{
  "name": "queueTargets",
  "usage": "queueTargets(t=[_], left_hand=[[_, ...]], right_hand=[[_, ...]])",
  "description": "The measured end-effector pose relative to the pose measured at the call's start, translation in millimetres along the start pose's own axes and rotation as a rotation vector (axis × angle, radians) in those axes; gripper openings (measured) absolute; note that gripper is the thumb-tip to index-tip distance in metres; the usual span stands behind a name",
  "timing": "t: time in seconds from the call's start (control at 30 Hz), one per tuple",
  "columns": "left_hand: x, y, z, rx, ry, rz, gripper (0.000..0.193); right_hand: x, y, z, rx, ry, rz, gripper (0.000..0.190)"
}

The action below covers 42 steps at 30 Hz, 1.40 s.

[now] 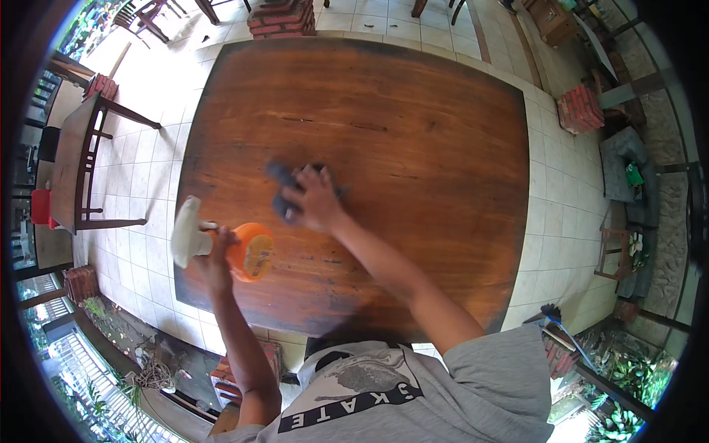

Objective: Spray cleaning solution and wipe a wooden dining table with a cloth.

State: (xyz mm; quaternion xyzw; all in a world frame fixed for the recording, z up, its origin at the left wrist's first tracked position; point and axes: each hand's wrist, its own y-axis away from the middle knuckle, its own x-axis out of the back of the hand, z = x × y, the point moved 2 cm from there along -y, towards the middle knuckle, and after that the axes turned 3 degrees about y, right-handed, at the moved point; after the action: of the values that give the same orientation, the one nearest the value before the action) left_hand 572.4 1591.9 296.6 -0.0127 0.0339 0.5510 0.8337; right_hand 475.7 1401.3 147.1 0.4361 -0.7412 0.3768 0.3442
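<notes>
My left hand [217, 257] grips an orange spray bottle [256, 252] by its neck, below the white trigger head [188, 232]. The bottle tilts over the left front part of a large brown wooden table [399, 221], and its side bears a label. Farther in, my right hand [313, 199] presses a dark grey cloth [283, 191] onto the tabletop. The cloth is bunched and somewhat blurred, and my fingers hide part of it.
At the left stands a second wooden table [77, 160] with a red chair [41, 207] beside it. Brick pillar bases [281, 19] rise past the far edge and elsewhere around. To the right are a grey sofa [631, 166] and a broom [554, 313]. White floor tiles [545, 221] surround the table.
</notes>
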Motion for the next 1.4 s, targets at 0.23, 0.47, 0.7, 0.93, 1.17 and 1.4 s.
queueTargets(t=[0.23,0.47,0.7,0.93,1.17,1.4], left_hand=[[59.7,23.6,-1.8,-0.122,-0.041,0.052,0.026],[43.1,49.4,-17.5,-0.035,-0.078,-0.022,0.020],[63.7,66.1,-25.4,0.093,-0.100,0.055,0.018],[129.3,85.3,5.4,0.050,0.062,0.114,0.023],[221.1,99.0,22.9,0.074,0.021,0.135,0.022],[287.9,89.2,9.0,0.136,-0.028,0.089,0.022]], right_hand=[[76.7,215.6,-12.1,-0.062,-0.020,-0.112,0.046],[149.8,416.2,59.0,-1.492,0.446,0.506,0.054],[86.7,395.2,-45.3,-1.100,0.379,0.279,0.056],[11.2,131.9,-87.2,-0.542,0.212,0.214,0.053],[-135.3,-20.1,-246.5,-0.070,-0.014,-0.025,0.048],[-138.5,116.0,-282.8,0.251,-0.088,-0.154,0.041]])
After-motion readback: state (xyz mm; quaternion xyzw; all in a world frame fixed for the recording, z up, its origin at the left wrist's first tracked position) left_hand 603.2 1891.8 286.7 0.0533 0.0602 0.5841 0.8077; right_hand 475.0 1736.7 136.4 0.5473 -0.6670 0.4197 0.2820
